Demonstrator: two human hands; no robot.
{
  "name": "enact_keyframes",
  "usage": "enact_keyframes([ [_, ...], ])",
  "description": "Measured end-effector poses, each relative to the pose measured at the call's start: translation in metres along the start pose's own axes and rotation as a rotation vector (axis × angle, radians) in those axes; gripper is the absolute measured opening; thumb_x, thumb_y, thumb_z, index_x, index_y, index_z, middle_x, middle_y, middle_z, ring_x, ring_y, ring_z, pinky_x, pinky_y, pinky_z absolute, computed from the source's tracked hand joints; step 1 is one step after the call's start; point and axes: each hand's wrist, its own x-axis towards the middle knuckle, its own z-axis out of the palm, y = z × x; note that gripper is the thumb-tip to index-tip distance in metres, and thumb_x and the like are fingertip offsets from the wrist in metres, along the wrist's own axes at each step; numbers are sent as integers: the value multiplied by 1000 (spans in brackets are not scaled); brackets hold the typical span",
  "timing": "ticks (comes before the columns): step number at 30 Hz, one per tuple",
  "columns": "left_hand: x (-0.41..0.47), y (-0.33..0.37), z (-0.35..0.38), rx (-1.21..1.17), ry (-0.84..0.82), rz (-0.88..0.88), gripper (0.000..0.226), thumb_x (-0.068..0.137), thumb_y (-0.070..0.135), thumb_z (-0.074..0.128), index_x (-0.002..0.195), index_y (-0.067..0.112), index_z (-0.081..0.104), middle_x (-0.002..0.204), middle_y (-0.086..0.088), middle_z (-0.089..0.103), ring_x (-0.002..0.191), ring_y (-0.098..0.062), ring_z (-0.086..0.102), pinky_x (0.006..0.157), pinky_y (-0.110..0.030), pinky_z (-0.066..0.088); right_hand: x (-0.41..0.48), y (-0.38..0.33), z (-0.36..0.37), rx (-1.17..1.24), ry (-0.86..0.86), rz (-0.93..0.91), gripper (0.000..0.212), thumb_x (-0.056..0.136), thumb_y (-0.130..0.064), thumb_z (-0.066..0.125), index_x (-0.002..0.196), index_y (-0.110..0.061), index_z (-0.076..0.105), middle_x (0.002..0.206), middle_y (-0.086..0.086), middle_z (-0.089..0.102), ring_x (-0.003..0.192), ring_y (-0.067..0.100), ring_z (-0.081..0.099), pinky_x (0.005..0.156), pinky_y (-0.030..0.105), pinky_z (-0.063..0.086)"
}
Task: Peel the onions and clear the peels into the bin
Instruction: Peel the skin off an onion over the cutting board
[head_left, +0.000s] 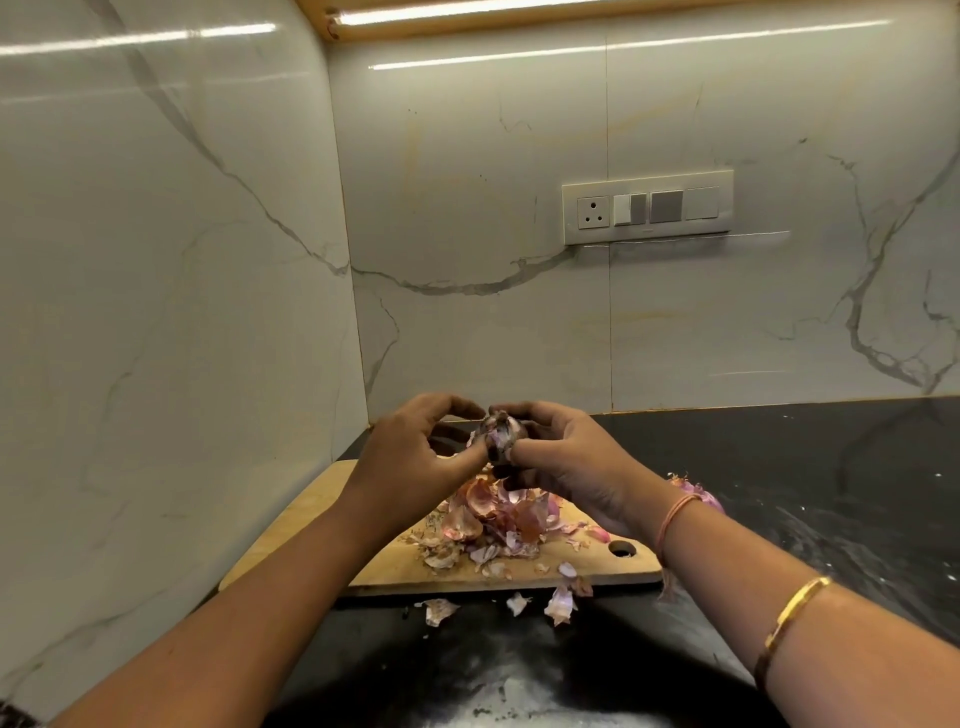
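Peeling step in hand. Centre frame, left hand (415, 447) and right hand (558, 457) both grip one onion (500, 432) above the cutting board (395, 566), fingers (470, 457) pinching skin. Peels (493, 519) piled on board, few on counter (779, 493). Next: strip the skin; bin not in view.

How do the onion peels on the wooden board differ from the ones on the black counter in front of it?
The board carries a heaped pile of peels; the counter has only a few separate scraps. The pile shows more orange-brown; the scraps look paler. Both are dry, papery onion skin.
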Motion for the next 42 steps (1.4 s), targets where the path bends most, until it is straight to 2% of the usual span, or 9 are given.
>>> enact_keyframes([
  [7,0,-1,0,50,46,54,13,76,10,70,86,18,68,76,19,60,77,6,62,67,-7,49,0,3,3,-160,-16,-57,40,82,3,65,117,-15,61,108,7,65,84,13,65,71,23,53],
  [15,2,-2,1,12,90,-6,8,82,9,64,86,15,69,74,13,63,69,4,63,61,-7,48,-1,-1,2,-59,-18,-27,30,83,4,61,108,-12,57,98,9,67,79,18,62,70,30,51],
  [18,4,-6,-1,-40,136,-81,10,84,10,61,83,20,65,73,14,63,67,7,62,58,-7,47,-1,-2,1,-37,-20,-25,33,82,6,60,110,-13,54,99,8,66,81,21,61,72,34,50],
  [21,5,-11,-4,-23,180,-147,14,84,11,61,79,24,62,72,14,62,66,0,61,56,-8,46,0,-3,1,1,-27,-29,33,83,8,57,109,-12,52,97,8,65,81,24,59,74,37,48],
  [26,3,-14,-2,37,84,-185,18,82,9,63,89,26,62,82,10,64,76,-6,62,68,-19,50,1,-1,0,37,-15,-36,32,83,6,59,108,-13,54,96,14,64,79,26,58,73,40,48],
  [29,1,-8,-2,11,39,-148,27,83,6,60,93,31,61,86,15,63,81,1,61,68,-14,49,3,0,-2,46,3,-34,32,84,6,58,109,-13,55,99,15,64,77,24,59,72,39,49],
  [33,-1,-1,-1,-67,-6,-107,21,82,19,65,101,28,64,87,19,64,80,7,63,69,-9,51,4,2,-4,32,8,-33,34,83,4,60,113,-11,57,99,14,65,77,21,61,71,36,51],
  [37,-1,1,0,-72,-47,-90,34,77,19,71,110,20,64,91,12,66,84,2,64,73,-11,52,2,2,-3,-34,-19,-33,36,83,3,61,116,-13,60,106,14,67,83,19,62,71,29,52],
  [42,0,2,0,-137,-23,-113,30,77,11,69,106,17,66,88,11,67,82,0,66,69,-8,50,1,0,-2,-71,-2,-46,39,83,3,63,118,-14,61,110,14,66,84,15,65,65,22,51],
])
